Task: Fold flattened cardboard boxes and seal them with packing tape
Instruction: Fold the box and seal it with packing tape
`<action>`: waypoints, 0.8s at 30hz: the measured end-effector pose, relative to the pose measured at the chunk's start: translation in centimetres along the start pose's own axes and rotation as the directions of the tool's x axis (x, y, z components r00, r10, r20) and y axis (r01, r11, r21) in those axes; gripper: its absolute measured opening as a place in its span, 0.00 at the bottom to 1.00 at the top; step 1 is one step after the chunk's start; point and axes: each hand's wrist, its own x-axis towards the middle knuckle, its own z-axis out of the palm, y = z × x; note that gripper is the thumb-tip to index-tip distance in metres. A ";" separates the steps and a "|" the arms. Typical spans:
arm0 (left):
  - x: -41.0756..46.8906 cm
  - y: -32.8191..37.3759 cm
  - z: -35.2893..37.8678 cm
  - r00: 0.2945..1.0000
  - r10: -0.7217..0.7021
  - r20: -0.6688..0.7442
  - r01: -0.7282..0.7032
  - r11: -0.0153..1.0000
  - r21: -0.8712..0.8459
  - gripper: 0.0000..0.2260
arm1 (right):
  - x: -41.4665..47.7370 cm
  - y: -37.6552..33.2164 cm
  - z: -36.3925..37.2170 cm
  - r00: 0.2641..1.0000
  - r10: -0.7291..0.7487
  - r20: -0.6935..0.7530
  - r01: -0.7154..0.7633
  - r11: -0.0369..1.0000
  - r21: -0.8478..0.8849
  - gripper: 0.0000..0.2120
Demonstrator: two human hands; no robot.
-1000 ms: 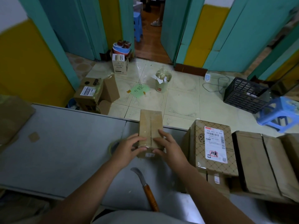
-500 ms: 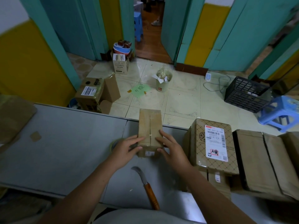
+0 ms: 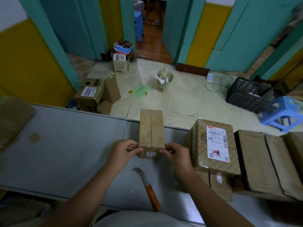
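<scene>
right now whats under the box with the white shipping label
The labelled box rests on a plain cardboard box, whose near end pokes out and carries a small sticker. The lower box's top is covered, so I cannot tell what else lies beneath.

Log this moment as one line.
left hand grips box near-left corner | right hand grips near-right corner | knife lies on table

dim indoor light | soft shadows | wide-angle bending at edges | slight blur
</scene>
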 end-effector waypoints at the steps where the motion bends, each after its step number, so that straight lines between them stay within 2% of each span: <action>1: 0.0 0.2 -0.1 1.000 0.002 0.011 -0.002 1.000 -0.008 0.13 | 0.0 0.0 -0.1 1.000 -0.006 0.004 0.006 1.000 -0.012 0.07; 4: 0.1 0.3 -0.6 1.000 0.001 0.028 -0.001 1.000 -0.002 0.18 | 0.1 0.3 0.0 0.998 -0.051 0.030 0.052 0.998 -0.042 0.09; 9: -0.2 -0.2 -0.8 0.999 0.044 -0.005 -0.043 0.998 0.050 0.17 | -0.2 0.3 0.1 0.995 -0.091 0.039 0.094 0.992 -0.088 0.10; 14: -0.5 -0.8 -0.8 0.985 0.168 -0.043 -0.160 0.976 0.150 0.21 | -0.1 0.1 0.3 0.993 -0.113 0.027 0.115 0.988 -0.107 0.10; 17: -0.5 -0.8 -0.8 0.972 0.233 -0.032 -0.221 0.951 0.214 0.18 | -0.4 0.0 0.4 0.992 -0.126 0.006 0.126 0.987 -0.098 0.09; 22: -0.3 -0.7 0.0 0.949 0.316 0.004 -0.299 0.892 0.338 0.06 | -0.7 0.1 0.5 0.995 -0.093 0.024 0.095 0.990 -0.106 0.10; 24: -0.4 -0.6 0.2 0.949 0.315 0.007 -0.298 0.888 0.351 0.04 | -0.8 0.3 0.5 0.997 -0.077 0.028 0.080 0.990 -0.117 0.10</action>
